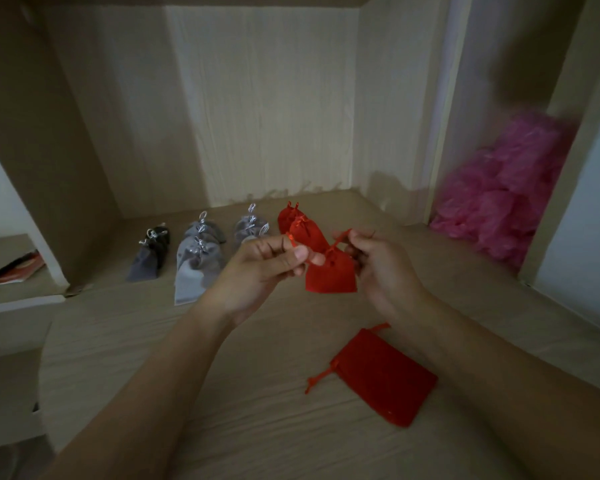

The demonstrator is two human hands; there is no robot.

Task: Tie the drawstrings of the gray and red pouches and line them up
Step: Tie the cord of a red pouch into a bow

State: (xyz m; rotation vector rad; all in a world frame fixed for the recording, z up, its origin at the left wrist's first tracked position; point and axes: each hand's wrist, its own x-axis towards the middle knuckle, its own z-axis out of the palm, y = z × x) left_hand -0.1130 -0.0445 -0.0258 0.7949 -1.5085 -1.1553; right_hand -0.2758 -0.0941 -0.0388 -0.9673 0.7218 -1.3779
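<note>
the red pouch [331,276] hangs between both hands, lifted clear of the tabletop [222,382], in front of the row at the back. its neck is already gathered into a pucker. the left hand [267,263] pinches one end of the drawstring [342,236] between thumb and curled fingers; the right hand [378,271] pinches the other end, its fingers bent in close to the pouch's neck.

the pouch looks like soft, matte, velvety cloth, very light and floppy, with no stiffness of its own, so it will swing from whatever cord holds it. the cord is thin and satiny, likely slippery, so the knot probably needs a firm pull close to the neck, where the best hold is.

a second red pouch [385,375] lies flat on the tabletop near the right forearm, its mouth ungathered and cords loose. behind the hands, tied red pouches [300,226] sit beside gray pouches [196,261] with silvery cords, lined up in columns. a pile of pink crinkly stuff [510,199] fills the shelf to the right.
</note>
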